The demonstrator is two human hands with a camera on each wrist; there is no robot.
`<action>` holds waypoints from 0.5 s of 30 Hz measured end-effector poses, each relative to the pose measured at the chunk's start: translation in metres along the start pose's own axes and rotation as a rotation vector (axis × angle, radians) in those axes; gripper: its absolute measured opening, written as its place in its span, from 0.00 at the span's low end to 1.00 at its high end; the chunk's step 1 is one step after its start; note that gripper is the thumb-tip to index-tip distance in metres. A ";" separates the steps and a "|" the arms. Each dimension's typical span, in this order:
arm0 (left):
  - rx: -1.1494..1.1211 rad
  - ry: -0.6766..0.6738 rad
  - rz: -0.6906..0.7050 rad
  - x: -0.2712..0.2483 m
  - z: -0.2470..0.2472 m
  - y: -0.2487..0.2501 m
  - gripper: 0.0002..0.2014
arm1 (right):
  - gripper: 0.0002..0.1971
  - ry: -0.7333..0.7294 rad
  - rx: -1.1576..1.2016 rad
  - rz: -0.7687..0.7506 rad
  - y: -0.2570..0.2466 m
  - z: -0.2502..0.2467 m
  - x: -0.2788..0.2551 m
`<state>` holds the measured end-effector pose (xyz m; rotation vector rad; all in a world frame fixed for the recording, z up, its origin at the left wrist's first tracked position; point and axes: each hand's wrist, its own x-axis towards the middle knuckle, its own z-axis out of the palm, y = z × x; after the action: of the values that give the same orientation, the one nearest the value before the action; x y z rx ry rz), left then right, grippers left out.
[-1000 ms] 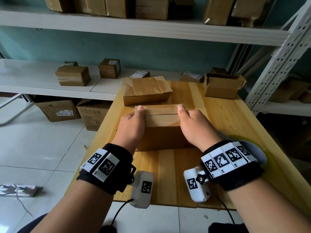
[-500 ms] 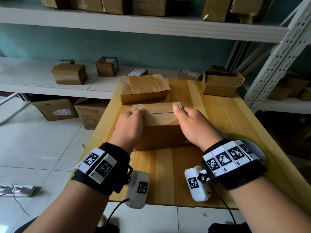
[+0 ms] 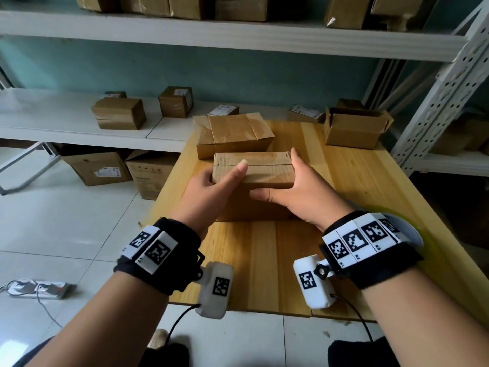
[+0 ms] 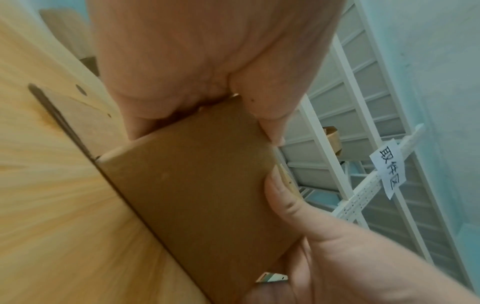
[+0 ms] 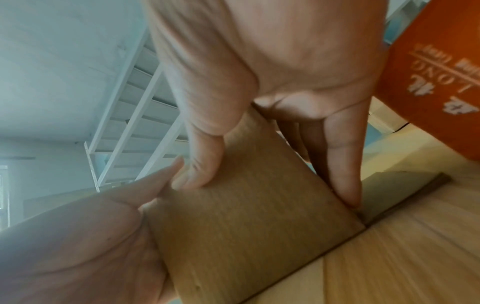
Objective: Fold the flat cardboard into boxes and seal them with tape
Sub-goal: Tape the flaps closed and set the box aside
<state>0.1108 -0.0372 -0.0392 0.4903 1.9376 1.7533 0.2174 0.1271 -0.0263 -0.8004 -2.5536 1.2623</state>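
A brown cardboard box [image 3: 264, 173] stands on the wooden table [image 3: 352, 181], its top flaps folded down with a seam showing along the top. My left hand [image 3: 225, 178] grips its left end, thumb on top and fingers round the side; the left wrist view shows this grip on the box [image 4: 194, 195]. My right hand [image 3: 291, 181] holds the right end, fingers straight down that side and thumb pressed on the near face. In the right wrist view the right hand [image 5: 270, 181] clasps the box [image 5: 246, 236] at a corner.
A taped box [image 3: 232, 133] sits just behind the held one. An open box [image 3: 354, 128] stands at the table's back right. A yellow-green and white object [image 3: 404, 229] lies partly hidden behind my right wrist. White shelves [image 3: 66, 120] with more boxes run behind and to the right.
Both hands have left the top flaps. The left hand has wrapped round the left end; the right hand has slid to the right end, thumb now on the near face.
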 end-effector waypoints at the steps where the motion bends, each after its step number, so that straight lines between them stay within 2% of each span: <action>1: 0.028 0.037 0.026 -0.001 0.001 0.001 0.17 | 0.71 0.010 -0.017 0.005 0.000 0.001 0.001; 5: 0.054 0.064 0.042 -0.003 0.003 0.007 0.14 | 0.62 0.057 -0.016 0.000 0.000 0.007 0.006; 7: 0.032 0.047 0.016 -0.003 0.002 0.008 0.15 | 0.48 0.092 0.017 -0.016 0.002 0.010 0.005; 9: -0.026 0.058 -0.010 -0.005 0.000 0.009 0.22 | 0.38 0.136 0.030 -0.027 0.002 0.011 0.004; 11: -0.096 0.096 -0.038 -0.005 -0.002 0.010 0.37 | 0.34 0.192 0.037 -0.028 0.002 0.011 0.003; 15: -0.161 0.215 0.033 -0.005 -0.005 0.017 0.44 | 0.32 0.208 0.019 0.013 0.004 0.009 -0.003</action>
<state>0.1114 -0.0422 -0.0219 0.2886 1.9162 2.0360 0.2181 0.1215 -0.0347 -0.8955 -2.3725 1.1403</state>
